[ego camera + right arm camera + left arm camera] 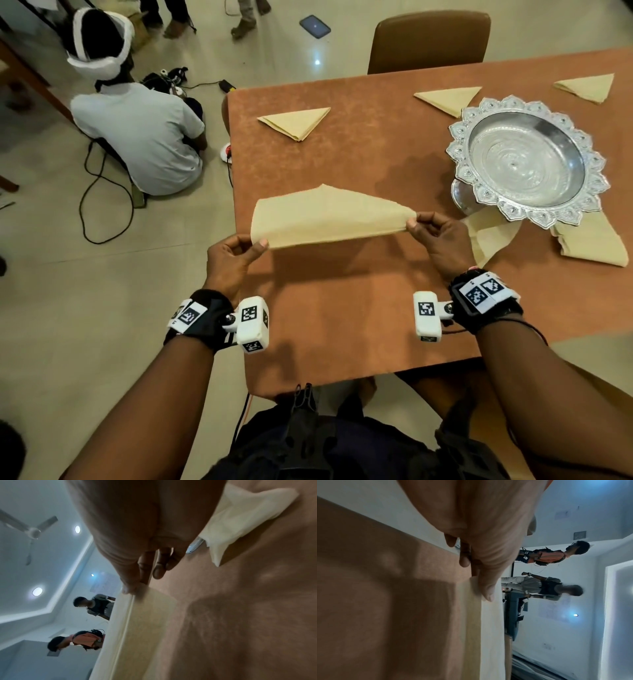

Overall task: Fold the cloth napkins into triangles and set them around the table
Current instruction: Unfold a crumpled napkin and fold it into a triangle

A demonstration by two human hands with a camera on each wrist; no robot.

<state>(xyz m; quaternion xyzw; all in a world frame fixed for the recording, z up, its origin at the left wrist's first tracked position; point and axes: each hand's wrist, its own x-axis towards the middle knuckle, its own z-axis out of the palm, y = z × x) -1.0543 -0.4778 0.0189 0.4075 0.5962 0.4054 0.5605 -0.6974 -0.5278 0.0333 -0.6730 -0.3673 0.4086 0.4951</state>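
Left hand (236, 255) and right hand (433, 236) pinch a napkin's (329, 217) ends above the counter's (359, 315) near-left corner; three triangles (296, 121) lie along the far edges, with more napkins (596, 245) seemingly unfolded under the bowl (527, 159).

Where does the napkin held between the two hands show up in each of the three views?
Head: the held napkin is centre frame, stretched between left hand and right hand.
Left wrist: a pale strip running down from the thumb, lower centre.
Right wrist: a pale band running down from the fingertips, lower centre.
Shared landmark: the orange-brown tablecloth.
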